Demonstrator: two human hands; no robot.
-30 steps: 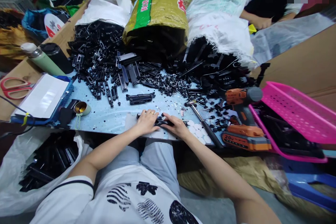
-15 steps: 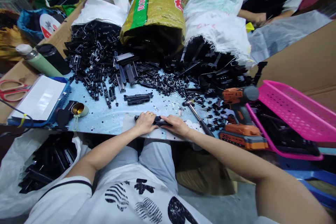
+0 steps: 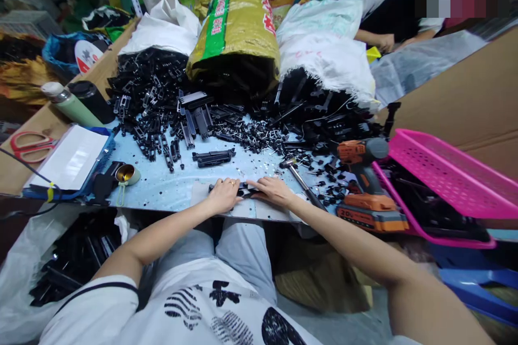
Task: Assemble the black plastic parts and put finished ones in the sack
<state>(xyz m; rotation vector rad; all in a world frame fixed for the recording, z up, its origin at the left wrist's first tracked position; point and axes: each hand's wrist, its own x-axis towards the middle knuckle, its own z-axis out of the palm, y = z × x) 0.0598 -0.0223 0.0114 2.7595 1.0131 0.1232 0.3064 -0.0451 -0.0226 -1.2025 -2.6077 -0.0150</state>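
Note:
A long black plastic part (image 3: pixel 244 191) lies on the pale work pad (image 3: pixel 198 194) at the table's front edge, largely covered by my hands. My left hand (image 3: pixel 223 195) is closed over its left portion, with one dark end showing past the fingers. From the other side my right hand (image 3: pixel 275 192) grips its right portion, index finger pointing left along the top. Just beyond lies a similar black assembly (image 3: pixel 213 157) on the blue tabletop (image 3: pixel 170 186). To the right of my right hand rests a hammer (image 3: pixel 301 180), its head pointing away from me.
An orange cordless drill (image 3: pixel 364 183) and a pink basket (image 3: pixel 453 183) with black parts stand right. Black parts and screws (image 3: pixel 259 137) spill from sacks behind. Left are a small metal cup (image 3: pixel 127 174), papers (image 3: pixel 73 156) and scissors (image 3: pixel 32 146). A co-worker's hand (image 3: pixel 382 42) shows at upper right.
The right hand's fingers have straightened a little along the black part, and both hands stay on it. The whole view has shifted slightly as the head moved.

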